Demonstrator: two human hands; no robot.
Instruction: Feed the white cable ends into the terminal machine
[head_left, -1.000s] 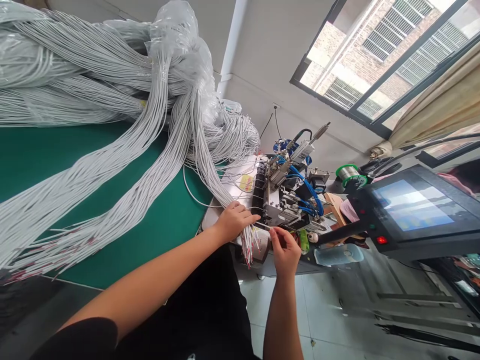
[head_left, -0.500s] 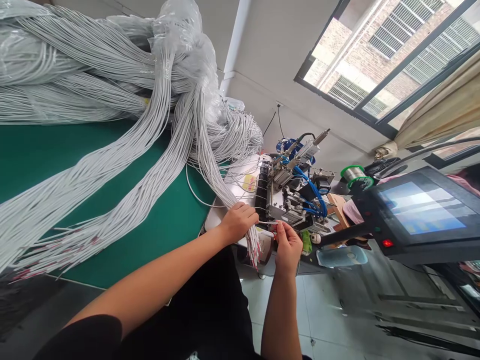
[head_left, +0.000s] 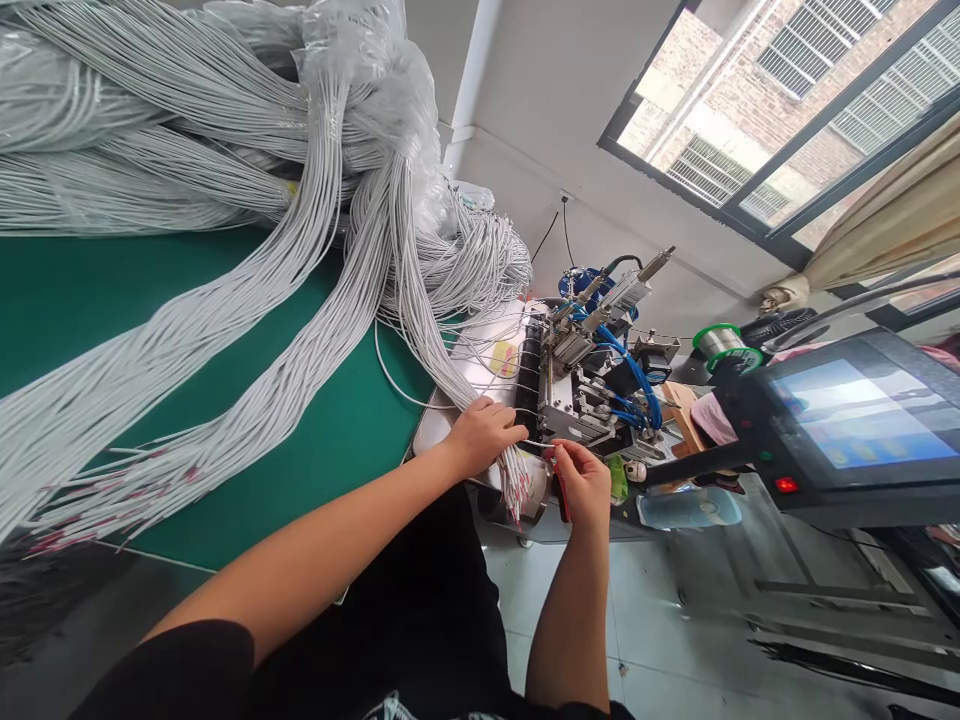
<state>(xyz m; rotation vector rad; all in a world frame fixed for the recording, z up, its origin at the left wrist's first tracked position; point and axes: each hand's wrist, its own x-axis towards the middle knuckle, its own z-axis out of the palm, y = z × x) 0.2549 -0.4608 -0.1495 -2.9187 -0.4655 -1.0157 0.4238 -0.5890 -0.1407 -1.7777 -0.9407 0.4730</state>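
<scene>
My left hand (head_left: 484, 436) is closed around a bundle of thin white cables (head_left: 442, 372), whose reddish-tipped ends (head_left: 516, 490) hang out below the fingers. A single white cable (head_left: 540, 444) stretches from beside the left fingers to my right hand (head_left: 582, 482). The right thumb and fingertips pinch that cable near its end; the very tip is hidden. Just beyond both hands stands a metal bench machine (head_left: 577, 370) with blue air hoses. Something red shows just under the right hand, mostly covered by it.
Large plastic-wrapped cable coils (head_left: 225, 130) lie on the green table (head_left: 300, 470), with loose bundles (head_left: 180, 370) draped toward the left. To the right, a screen (head_left: 862, 400) on an arm stands near a solder wire spool (head_left: 724, 345). A blue tray (head_left: 690, 508) sits beneath the arm.
The view has shifted slightly, moving the scene a little to the right. My left thumb now reaches out toward the single cable, and the right hand still pinches it.
</scene>
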